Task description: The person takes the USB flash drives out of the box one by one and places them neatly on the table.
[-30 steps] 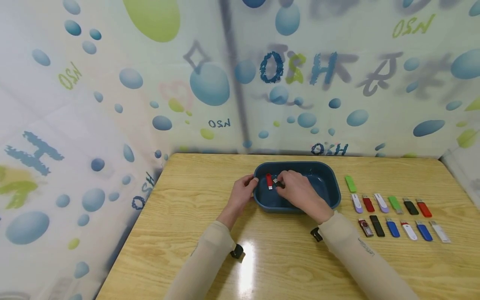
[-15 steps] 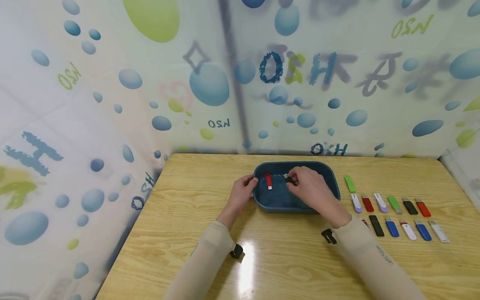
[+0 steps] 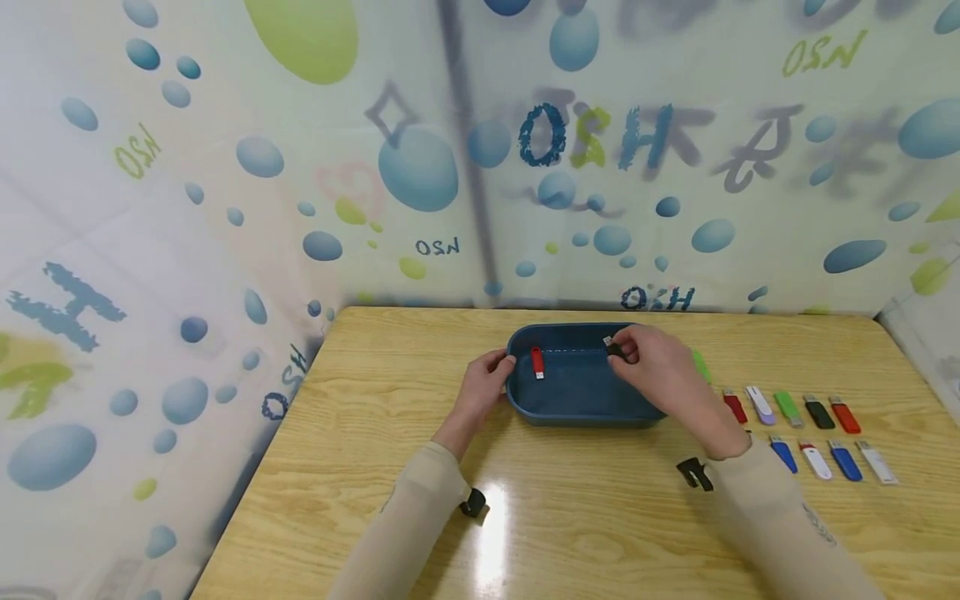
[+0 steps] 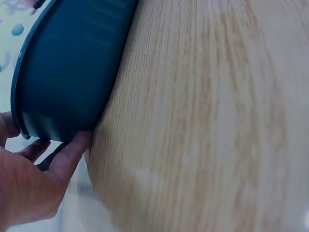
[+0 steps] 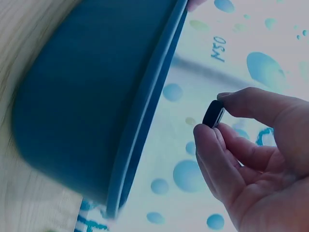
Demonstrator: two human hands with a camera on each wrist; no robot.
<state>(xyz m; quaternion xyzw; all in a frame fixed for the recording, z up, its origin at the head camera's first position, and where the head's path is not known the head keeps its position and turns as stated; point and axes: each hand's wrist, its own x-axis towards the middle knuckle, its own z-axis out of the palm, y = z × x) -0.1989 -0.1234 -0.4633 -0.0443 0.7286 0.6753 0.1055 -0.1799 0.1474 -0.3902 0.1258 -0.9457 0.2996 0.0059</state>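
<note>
Between thumb and fingers my right hand (image 3: 660, 367) pinches a black USB stick (image 3: 617, 348), its metal plug pointing up and left. It is over the right part of a dark blue plastic bin (image 3: 585, 417). In the right wrist view the black USB stick (image 5: 213, 114) shows end-on, above the bin's rim (image 5: 145, 104). My left hand (image 3: 483, 387) grips the bin's left end, thumb at the rim and fingers against the outer wall, as the left wrist view shows. A red USB stick (image 3: 537, 362) lies inside the bin near its left end.
Right of the bin, several USB sticks lie in rows on the wooden table (image 3: 360, 467), among them a green one (image 3: 789, 408), a red one (image 3: 846, 415) and a blue one (image 3: 846, 460). My right forearm hides some. A printed curtain (image 3: 420, 275) hangs behind the table.
My right hand has moved right across the bin with the black USB stick, from beside the red one toward the bin's right end. The left hand and bin have stayed put.
</note>
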